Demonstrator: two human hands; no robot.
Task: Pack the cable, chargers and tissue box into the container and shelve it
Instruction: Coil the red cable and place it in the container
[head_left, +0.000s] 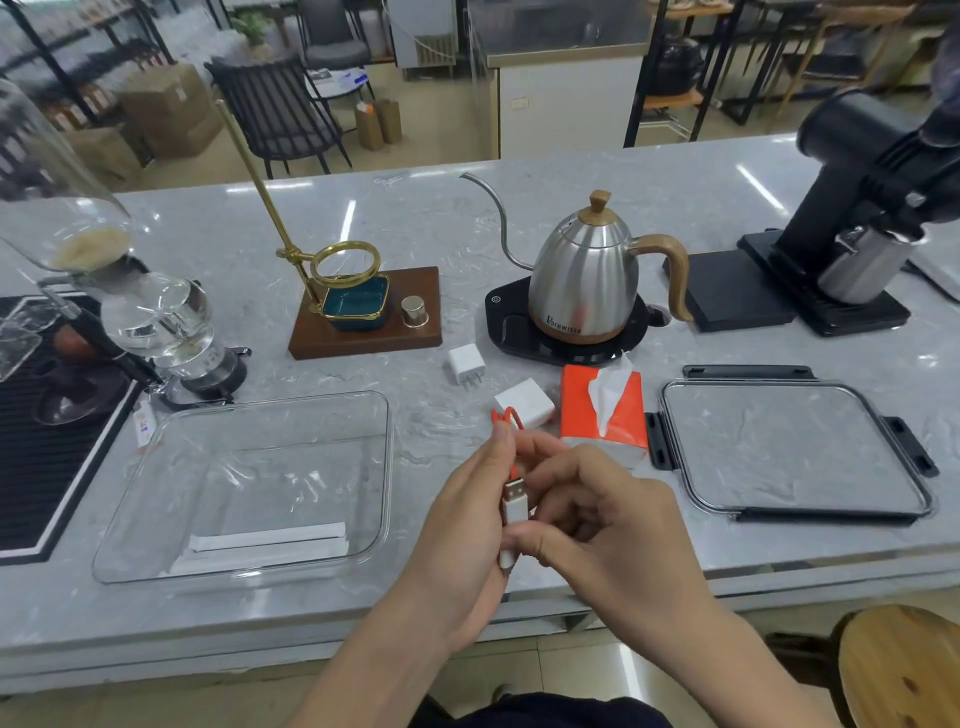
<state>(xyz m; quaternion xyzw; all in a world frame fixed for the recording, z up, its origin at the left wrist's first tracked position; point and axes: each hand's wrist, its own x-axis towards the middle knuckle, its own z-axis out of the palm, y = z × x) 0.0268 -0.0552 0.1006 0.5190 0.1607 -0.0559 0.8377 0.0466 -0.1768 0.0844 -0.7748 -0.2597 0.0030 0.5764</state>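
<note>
An orange cable (506, 422) with white plugs is folded into a bundle above the counter's front edge. My left hand (467, 512) and my right hand (597, 514) both grip it. A clear plastic container (249, 488) stands to the left with white paper strips inside. Its clear lid (795, 452) with black clips lies flat at the right. Two white chargers rest behind my hands: one with prongs (466, 365) and a larger one (524, 402). The orange tissue box (602, 410) lies next to the larger charger, a tissue sticking out.
A steel gooseneck kettle (587, 280) on a black base stands behind the tissue box. A wooden dripper stand (363, 312) with a brass ring, a glass siphon brewer (166, 322), a black mat (31, 415) and a black grinder (852, 208) line the marble counter. A wooden stool (898, 670) sits at the lower right.
</note>
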